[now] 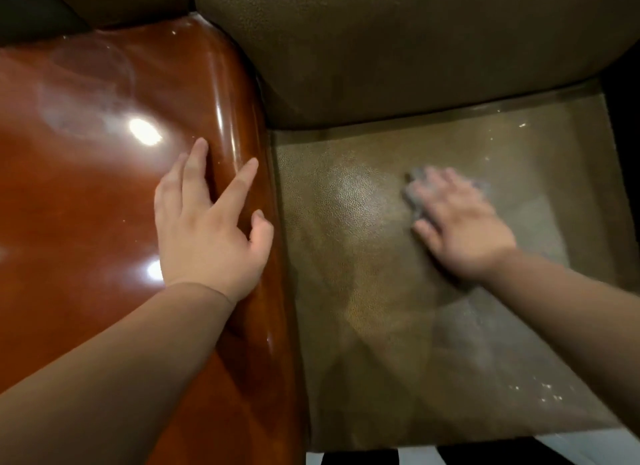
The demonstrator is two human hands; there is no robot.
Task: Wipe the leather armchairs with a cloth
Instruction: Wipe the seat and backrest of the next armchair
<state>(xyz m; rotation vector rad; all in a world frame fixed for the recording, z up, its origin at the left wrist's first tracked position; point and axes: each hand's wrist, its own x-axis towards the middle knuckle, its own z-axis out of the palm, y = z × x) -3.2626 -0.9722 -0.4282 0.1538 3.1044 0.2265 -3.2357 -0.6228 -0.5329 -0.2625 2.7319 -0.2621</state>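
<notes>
Head view, looking down: my right hand (460,222) lies flat with fingers spread, pressing a small grey cloth (414,194) onto the leather seat (363,257) of the armchair. The cloth shows only at the fingertips and beside the thumb; the rest is hidden under my palm. The hand is blurred, which I read as a wiping stroke under way. My left hand (211,229) rests open, fingers apart, on the glossy brown wooden armrest (104,187) at left, holding nothing and apparently bracing me. Beyond both hands, the padded backrest (398,49) rises at the far side.

Step in hand, by my judgement: wiping the seat cushion. Pale specks (540,392) remain near the front right edge and in the far right corner. The next move calls for carrying the cloth, under steady flat pressure, across those patches, then up the backrest.
</notes>
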